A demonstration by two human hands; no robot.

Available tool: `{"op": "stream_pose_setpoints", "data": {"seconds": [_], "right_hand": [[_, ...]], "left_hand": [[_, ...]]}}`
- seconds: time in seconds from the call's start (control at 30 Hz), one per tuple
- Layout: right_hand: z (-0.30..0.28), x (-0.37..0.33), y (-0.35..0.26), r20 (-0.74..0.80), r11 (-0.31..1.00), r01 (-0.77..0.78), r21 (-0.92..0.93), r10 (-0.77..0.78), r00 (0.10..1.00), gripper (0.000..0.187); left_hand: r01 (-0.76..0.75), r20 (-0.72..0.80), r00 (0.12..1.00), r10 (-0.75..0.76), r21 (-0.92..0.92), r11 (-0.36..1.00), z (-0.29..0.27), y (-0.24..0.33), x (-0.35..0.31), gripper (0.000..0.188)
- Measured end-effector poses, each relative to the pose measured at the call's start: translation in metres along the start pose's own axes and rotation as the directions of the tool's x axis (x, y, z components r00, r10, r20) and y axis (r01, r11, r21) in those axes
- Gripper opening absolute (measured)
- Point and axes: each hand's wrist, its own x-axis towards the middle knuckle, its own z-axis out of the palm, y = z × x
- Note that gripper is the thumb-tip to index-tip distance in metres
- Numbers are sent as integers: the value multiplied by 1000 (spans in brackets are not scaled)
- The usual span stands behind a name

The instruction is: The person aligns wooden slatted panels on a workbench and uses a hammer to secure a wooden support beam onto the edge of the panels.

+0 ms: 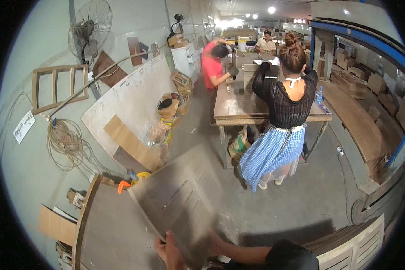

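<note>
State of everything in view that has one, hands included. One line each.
Grey-brown slotted wooden panel: held, tilted, motion-blurred
Left hand: closed on the panel's near edge
Right hand: at the panel's right side, blurred; grip unclear
Tan looped hose or cable: coiled, hanging on the wall
Round wire-caged wall fan: mounted; can't tell if running
Clear plastic bottle: upright on table
Round white ceiling lamp: lit

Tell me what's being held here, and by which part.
A slotted panel, its near-left edge in the left hand. The right hand is blurred; its hold is unclear.
</note>
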Motion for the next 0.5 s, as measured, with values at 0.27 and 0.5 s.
{"op": "stream_pose_setpoints", "data": {"seconds": [0.27, 0.5], "right_hand": [[71, -15, 5, -179, 982, -10, -186, -24, 984, 76], [134, -74, 5, 110, 870, 352, -346, -335, 936, 68]], "left_hand": [[46, -13, 999, -45, 337, 941, -78, 42, -83, 62], [-205, 35, 978, 207, 364, 908, -240, 4, -153, 63]]}}
